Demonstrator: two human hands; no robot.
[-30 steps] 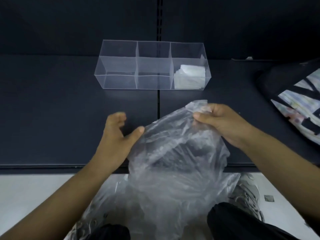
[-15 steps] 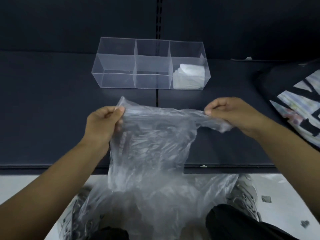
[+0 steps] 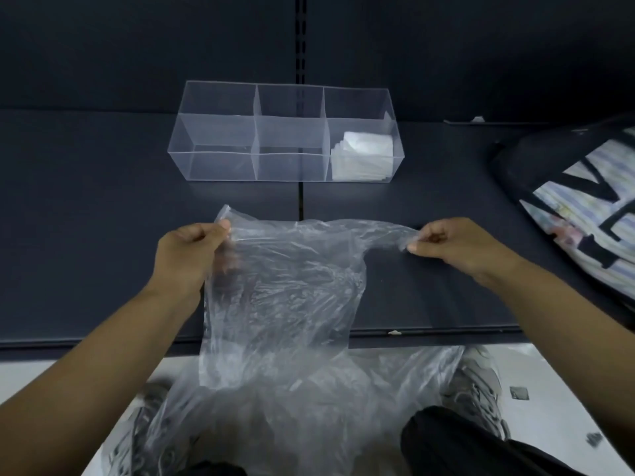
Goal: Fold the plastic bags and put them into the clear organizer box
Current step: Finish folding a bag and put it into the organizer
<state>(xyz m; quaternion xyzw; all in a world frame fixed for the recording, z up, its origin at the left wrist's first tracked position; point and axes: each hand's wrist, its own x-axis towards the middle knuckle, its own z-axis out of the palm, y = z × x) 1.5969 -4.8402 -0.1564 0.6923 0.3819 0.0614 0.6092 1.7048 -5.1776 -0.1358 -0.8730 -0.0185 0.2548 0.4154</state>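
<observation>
I hold a crumpled clear plastic bag (image 3: pixel 285 286) stretched by its top edge above the dark shelf (image 3: pixel 86 235). My left hand (image 3: pixel 187 250) pinches the bag's top left corner. My right hand (image 3: pixel 453 243) pinches the top right corner, pulled out sideways. The bag hangs down over the shelf's front edge. The clear organizer box (image 3: pixel 220 132) stands farther back; its three compartments run left to right. Folded white bags (image 3: pixel 364 159) lie in the right compartment; the other two hold nothing.
More loose clear plastic bags (image 3: pixel 292 417) lie heaped on the floor between my feet. A dark bag with a striped print (image 3: pixel 584 201) sits on the shelf at the right. Grey shoes (image 3: pixel 477 396) stand on the pale floor.
My left hand took hold of the bag's top corner and both hands moved apart, stretching the top edge flat. The right hand went farther right in the last half second.
</observation>
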